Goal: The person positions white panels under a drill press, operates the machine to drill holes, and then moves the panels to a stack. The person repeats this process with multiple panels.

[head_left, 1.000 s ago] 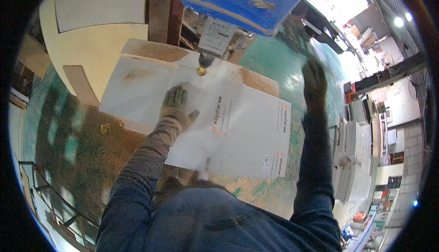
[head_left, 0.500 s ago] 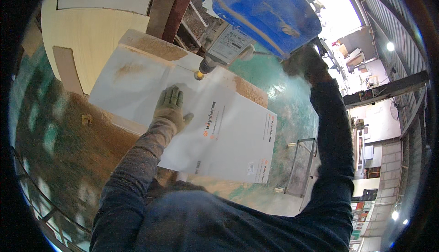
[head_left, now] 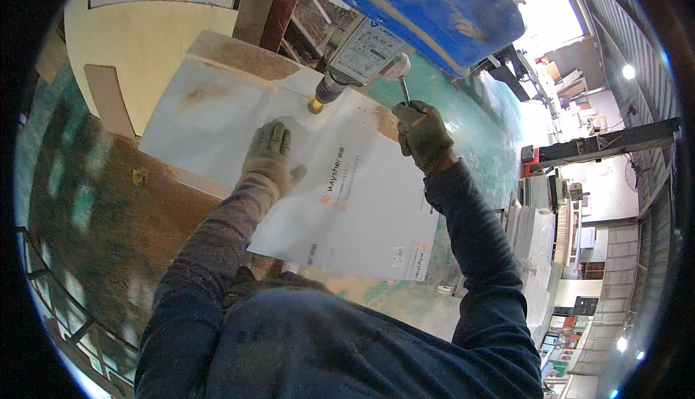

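A white panel [head_left: 376,211] lies on a dusty board in front of me. My gloved left hand [head_left: 268,154] rests flat on it, fingers together but stretched out. Just beyond those fingers, the yellow bit [head_left: 315,106] of a drill press [head_left: 365,50] points down at the panel; I cannot tell whether it touches. My gloved right hand [head_left: 426,135] is closed round the drill press's metal feed lever [head_left: 405,89], to the right of the chuck [head_left: 331,88]. The machine's blue cover [head_left: 434,12] hangs above.
Wood dust covers the board's far edge [head_left: 246,57] and the floor [head_left: 94,196] at left. A pale yellow panel [head_left: 159,44] stands at far left beside a brown steel post [head_left: 284,8]. Stacked white boards [head_left: 532,243] stand at right.
My right hand has come from beside the blue cover, down and inward, and the feed lever now shows in its grip. The left hand stays on the panel.
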